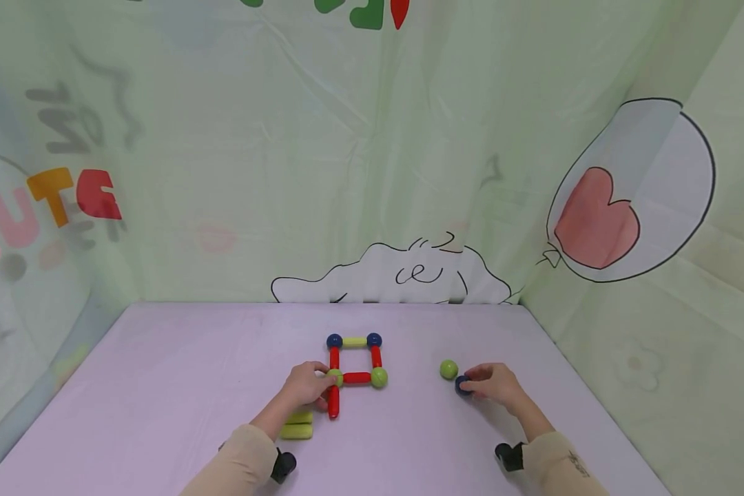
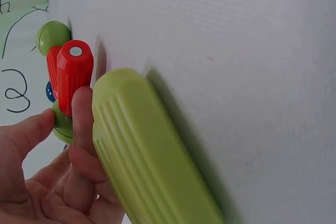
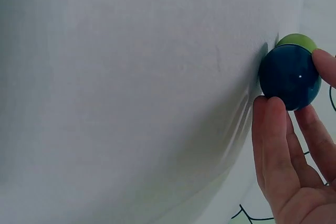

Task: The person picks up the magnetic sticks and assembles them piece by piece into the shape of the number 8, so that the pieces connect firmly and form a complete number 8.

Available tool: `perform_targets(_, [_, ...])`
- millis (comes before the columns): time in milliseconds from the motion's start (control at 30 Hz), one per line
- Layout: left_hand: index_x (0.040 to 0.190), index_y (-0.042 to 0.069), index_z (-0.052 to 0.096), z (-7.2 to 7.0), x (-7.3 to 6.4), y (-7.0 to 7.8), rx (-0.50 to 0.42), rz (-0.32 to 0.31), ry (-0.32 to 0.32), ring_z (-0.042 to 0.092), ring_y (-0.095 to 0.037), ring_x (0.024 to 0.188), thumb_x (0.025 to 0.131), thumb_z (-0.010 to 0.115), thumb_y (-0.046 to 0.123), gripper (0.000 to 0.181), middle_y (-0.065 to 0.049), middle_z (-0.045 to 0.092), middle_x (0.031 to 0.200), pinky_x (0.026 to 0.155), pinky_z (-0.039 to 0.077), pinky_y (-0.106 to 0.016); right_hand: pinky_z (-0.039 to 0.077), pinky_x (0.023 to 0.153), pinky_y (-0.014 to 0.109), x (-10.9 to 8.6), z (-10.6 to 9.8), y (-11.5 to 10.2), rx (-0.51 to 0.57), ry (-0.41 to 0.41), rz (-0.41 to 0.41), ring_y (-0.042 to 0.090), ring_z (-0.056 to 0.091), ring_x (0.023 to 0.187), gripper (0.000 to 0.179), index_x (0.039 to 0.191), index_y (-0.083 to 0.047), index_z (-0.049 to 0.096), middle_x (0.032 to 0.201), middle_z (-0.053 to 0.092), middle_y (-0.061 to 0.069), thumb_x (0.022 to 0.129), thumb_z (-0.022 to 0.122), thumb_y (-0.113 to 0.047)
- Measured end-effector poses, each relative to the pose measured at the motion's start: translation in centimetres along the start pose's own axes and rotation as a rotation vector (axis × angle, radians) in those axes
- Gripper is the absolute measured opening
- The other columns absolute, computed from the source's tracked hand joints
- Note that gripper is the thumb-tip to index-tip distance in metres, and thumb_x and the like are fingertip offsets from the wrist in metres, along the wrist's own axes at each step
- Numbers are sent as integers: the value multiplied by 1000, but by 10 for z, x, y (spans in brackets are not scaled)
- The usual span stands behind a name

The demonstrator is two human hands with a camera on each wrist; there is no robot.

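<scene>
A square of rods and balls lies flat on the table. Its far side is a yellow rod [image 1: 355, 342] between two blue balls, and red rods [image 1: 357, 378] form the other sides. My left hand [image 1: 306, 383] pinches the green ball [image 2: 63, 128] at the near left corner, fingers beside a red rod [image 1: 333, 403] that sticks out toward me from it. On the right, my right hand [image 1: 497, 384] holds a dark blue ball [image 3: 290, 77] between thumb and fingertips, low over the table. Just beyond that ball sits a loose green ball [image 1: 449, 369].
Two yellow-green rods [image 1: 296, 431] lie side by side near my left wrist, one partly hidden by the hand. The pale table [image 1: 180, 386] ends at a printed fabric wall [image 1: 254, 172] behind it, with fabric at both sides too.
</scene>
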State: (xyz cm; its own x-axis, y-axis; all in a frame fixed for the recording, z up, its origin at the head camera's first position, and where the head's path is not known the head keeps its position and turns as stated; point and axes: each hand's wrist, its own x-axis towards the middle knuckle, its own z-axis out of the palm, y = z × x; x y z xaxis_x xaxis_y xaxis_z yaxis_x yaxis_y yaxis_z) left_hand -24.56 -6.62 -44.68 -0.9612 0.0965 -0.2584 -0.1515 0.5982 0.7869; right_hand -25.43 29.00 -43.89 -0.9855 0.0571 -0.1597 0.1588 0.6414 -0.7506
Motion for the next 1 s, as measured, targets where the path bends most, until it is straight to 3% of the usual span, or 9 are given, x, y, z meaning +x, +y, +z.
perform_targets(433, [120, -3, 52, 0, -2, 2, -16, 7, -6, 59, -15, 50, 88, 60, 21, 41, -6, 61, 73, 55, 46, -23, 52, 65, 31, -18, 21, -22, -33, -94, -83, 17, 58, 75, 32, 95, 4, 64, 85, 62, 6, 70, 78, -12])
perform_targets(767, [122, -3, 50, 0, -2, 1, -46, -18, -15, 60, -15, 50, 89, 60, 21, 42, -7, 60, 73, 55, 47, -22, 51, 62, 30, -25, 45, -42, 1, -260, -224, 15, 59, 71, 27, 92, 2, 65, 81, 64, 4, 71, 77, -11])
perform_targets(1000, [122, -2, 50, -1, -2, 2, -54, -23, -21, 60, -15, 50, 89, 60, 22, 42, -8, 60, 74, 56, 47, -22, 51, 62, 30, -30, 63, -55, 9, -350, -236, 15, 59, 71, 25, 93, 0, 65, 82, 64, 4, 73, 75, -10])
